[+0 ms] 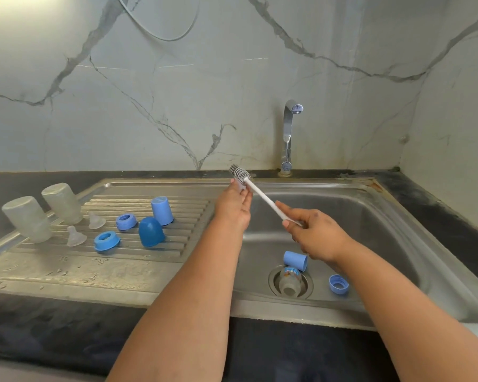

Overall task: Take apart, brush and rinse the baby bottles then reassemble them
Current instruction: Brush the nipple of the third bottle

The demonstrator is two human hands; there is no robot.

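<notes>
Head view: at frame centre the right hand (316,235) grips the white handle of the bottle brush (257,193). The left hand (233,206) pinches a small clear teat (242,186) against the bristles. Lower right, a bottle (289,282) lies in the sink (398,216) drain; two upturned bottles (28,219) stand on the drainboard at left.

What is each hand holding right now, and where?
Right hand grips the white bottle brush near its handle's end; left hand pinches a small clear piece by the bristles.
</notes>
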